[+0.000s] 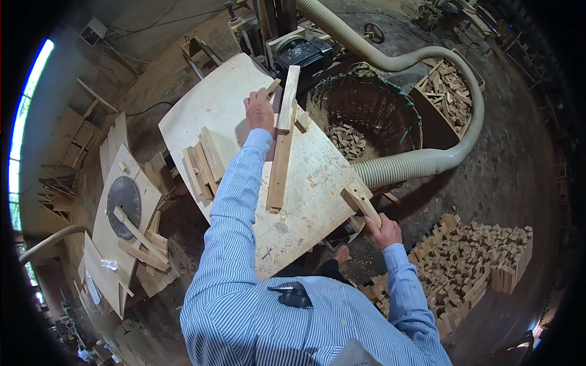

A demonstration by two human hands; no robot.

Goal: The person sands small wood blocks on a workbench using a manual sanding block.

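Observation:
My left hand (260, 111) reaches to the far part of a pale plywood tabletop (311, 201), its fingers closed on a short wood piece (273, 89). Just right of it, a long wooden bar assembly (281, 165) lies across the top, with a smaller block (301, 119) against its side. At the tabletop's right corner, my right hand (384, 232) is wrapped round a wooden handle (364, 205). Left of my left forearm sits a stack of wood pieces (206, 160). The fingertips of my left hand are partly hidden.
A ribbed hose (400, 168) curves round a woven basket (406, 119) holding wood offcuts. Behind the tabletop stands a black motor (303, 56). Many wood blocks (470, 262) are piled at lower right. At left, a round saw blade (124, 204) lies on a board.

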